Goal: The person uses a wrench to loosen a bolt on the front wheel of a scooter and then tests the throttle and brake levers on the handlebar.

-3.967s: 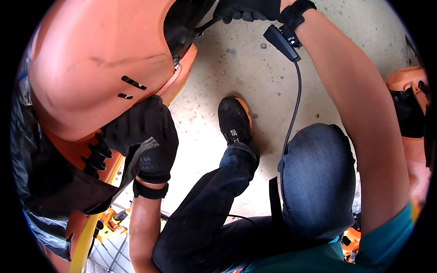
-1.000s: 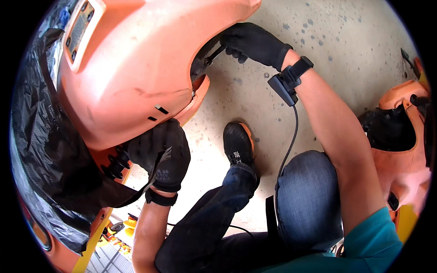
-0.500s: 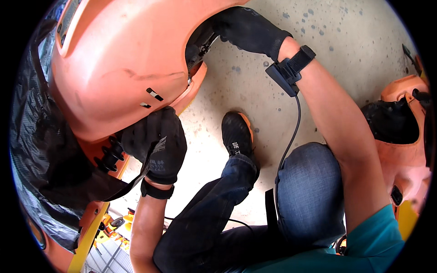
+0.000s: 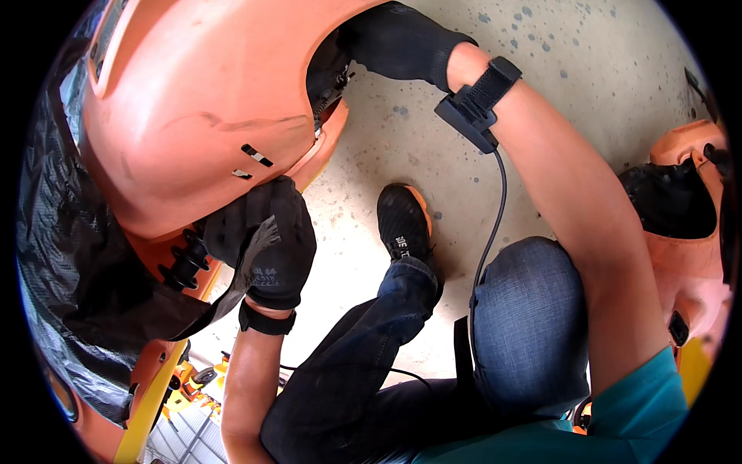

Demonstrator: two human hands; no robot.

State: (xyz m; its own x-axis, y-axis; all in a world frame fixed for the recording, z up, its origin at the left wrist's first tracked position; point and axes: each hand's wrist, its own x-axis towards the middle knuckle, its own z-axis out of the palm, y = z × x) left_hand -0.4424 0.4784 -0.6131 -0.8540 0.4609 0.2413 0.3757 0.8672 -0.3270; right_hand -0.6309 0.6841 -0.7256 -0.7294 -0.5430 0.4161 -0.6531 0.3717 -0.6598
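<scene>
A large orange plastic shell [image 4: 201,93] fills the upper left, with two small slots in its side. My left hand [image 4: 270,240], in a black glove, is curled against the shell's lower edge; its fingertips are hidden. Beside those fingers is a black ribbed part [image 4: 185,261]. My right hand [image 4: 394,46], also gloved in black, reaches into the dark opening at the shell's right side. The shell and shadow hide its fingers, so its grip does not show. Dark metal parts [image 4: 332,97] are visible inside that opening.
Black plastic sheeting [image 4: 77,294] drapes over the left side, and a strip of it hangs against my left wrist. Another orange shell [image 4: 680,255] stands at the right. A cable [image 4: 495,240] runs from my right wrist strap. Speckled concrete floor [image 4: 525,131] lies beneath.
My right hand and forearm have shifted slightly left, with the hand deeper at the opening. The shell sits slightly farther left in view. My left hand keeps its place at the edge.
</scene>
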